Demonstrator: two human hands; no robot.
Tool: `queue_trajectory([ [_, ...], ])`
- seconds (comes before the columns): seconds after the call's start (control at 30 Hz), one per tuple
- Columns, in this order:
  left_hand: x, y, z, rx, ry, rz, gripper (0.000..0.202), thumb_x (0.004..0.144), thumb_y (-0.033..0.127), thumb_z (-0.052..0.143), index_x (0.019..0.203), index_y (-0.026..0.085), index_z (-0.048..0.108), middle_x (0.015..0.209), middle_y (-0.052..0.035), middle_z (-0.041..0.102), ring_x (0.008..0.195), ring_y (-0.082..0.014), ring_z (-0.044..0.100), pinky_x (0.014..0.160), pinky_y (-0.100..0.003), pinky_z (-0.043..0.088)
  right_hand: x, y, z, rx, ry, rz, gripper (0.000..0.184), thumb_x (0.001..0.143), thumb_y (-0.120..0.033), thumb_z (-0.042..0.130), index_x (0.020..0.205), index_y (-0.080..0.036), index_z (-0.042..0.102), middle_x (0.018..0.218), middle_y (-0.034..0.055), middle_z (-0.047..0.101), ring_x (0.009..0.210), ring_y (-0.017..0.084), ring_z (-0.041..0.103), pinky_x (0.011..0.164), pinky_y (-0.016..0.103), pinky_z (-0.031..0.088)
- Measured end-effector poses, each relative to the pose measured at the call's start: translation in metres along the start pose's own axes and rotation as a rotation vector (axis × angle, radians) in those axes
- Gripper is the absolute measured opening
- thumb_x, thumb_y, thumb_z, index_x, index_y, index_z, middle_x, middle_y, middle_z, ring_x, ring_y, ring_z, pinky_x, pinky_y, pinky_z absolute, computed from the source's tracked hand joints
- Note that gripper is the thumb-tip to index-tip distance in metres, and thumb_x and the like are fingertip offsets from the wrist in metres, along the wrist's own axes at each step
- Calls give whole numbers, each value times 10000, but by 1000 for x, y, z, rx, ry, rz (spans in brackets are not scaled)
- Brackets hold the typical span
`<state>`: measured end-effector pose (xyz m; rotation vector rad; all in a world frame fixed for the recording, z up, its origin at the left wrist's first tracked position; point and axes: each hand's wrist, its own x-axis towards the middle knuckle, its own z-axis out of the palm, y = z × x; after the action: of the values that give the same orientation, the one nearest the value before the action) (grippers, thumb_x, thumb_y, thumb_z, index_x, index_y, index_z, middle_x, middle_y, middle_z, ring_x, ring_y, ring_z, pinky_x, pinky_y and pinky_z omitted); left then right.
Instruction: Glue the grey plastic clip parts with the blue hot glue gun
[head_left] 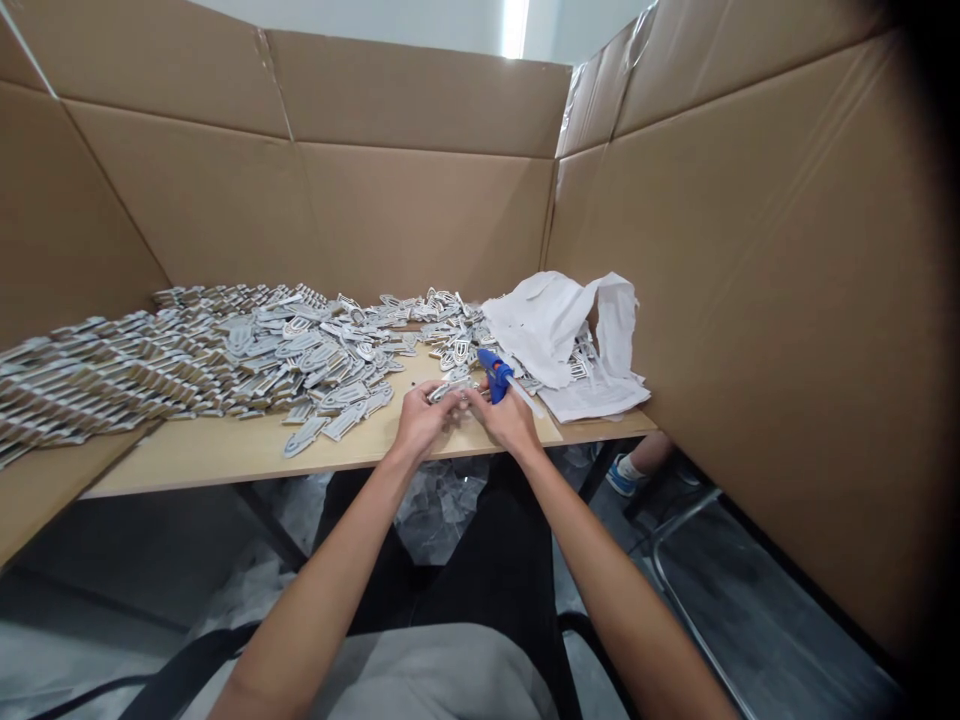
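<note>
Close to the table's front edge, my left hand [424,420] has its fingers closed on a small grey-and-white flat piece [450,388]. A blue hot glue gun [495,375] sits in my right hand [510,420], with a pale glue stick [525,393] jutting from its back end. My right fingertips meet the left ones at the small piece; the gun's nozzle is hard to make out. Many similar pieces lie in a loose heap [315,350] left of my hands. More of them [460,350] lie just beyond.
Stacked rows of such pieces [112,365] cover the table's left side. White crumpled sheets [547,325] lie on pieces at the right. Cardboard walls [420,205] enclose the table [225,445] at the back and sides. Another person's shoe [622,474] shows below right, near a metal chair frame [660,550].
</note>
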<state>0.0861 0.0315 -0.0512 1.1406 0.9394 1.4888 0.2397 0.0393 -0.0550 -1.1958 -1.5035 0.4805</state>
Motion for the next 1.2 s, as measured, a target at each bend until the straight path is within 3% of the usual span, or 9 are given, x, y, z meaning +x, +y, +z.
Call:
queue_trajectory([
  [0.1,1,-2,-2,-23,77,68,368,623,339,934,813,108,720,676,-42,698,535,-103,567,543,-234,437,-1,-3,-2,-4,-27,-11,393,830,-577,729,944,-207,664,836,34,720,746,229,664,744,339,534],
  [0.23,6,-6,-4,-148,150,80,404,576,348,962,815,116,732,745,-45,716,648,-126,624,638,-249,481,0,-3,-3,87,-47,-6,415,901,-633,643,907,-219,680,746,34,709,716,246,683,734,358,557],
  [0.33,8,-7,-3,-164,194,55,397,621,356,946,819,128,688,793,-50,719,678,-139,655,648,-258,505,2,1,-2,177,-64,46,443,906,-666,633,942,-227,681,672,22,689,596,230,665,637,351,558],
  [0.47,6,-3,1,-223,155,3,378,711,317,894,887,160,598,880,-67,743,720,-181,718,701,-319,569,2,6,0,199,-72,94,485,896,-707,634,918,-226,680,642,23,686,515,206,635,542,328,530],
  [0.67,2,0,1,-134,111,22,414,618,176,872,923,161,592,848,-68,761,625,-152,682,608,-263,516,3,2,1,323,-95,82,545,890,-757,619,817,-218,656,665,39,701,488,172,614,470,286,499],
  [0.87,5,-4,0,-109,150,62,303,685,294,788,875,161,592,860,-97,758,626,-159,672,528,-238,419,4,-2,-4,559,-281,78,632,882,-823,573,824,-197,635,681,40,706,467,132,623,418,225,469],
  [1.03,5,-5,-2,-32,221,88,279,652,249,785,848,174,601,793,-55,730,603,-145,638,527,-231,385,3,-1,-7,528,-418,98,652,866,-829,591,753,-187,610,628,30,668,433,132,627,368,208,432],
  [1.2,4,-5,-3,3,220,114,289,669,271,809,837,189,589,659,14,652,512,-108,530,518,-226,364,1,-4,-6,429,-477,91,667,859,-842,578,782,-181,609,662,32,665,484,155,681,368,207,431],
])
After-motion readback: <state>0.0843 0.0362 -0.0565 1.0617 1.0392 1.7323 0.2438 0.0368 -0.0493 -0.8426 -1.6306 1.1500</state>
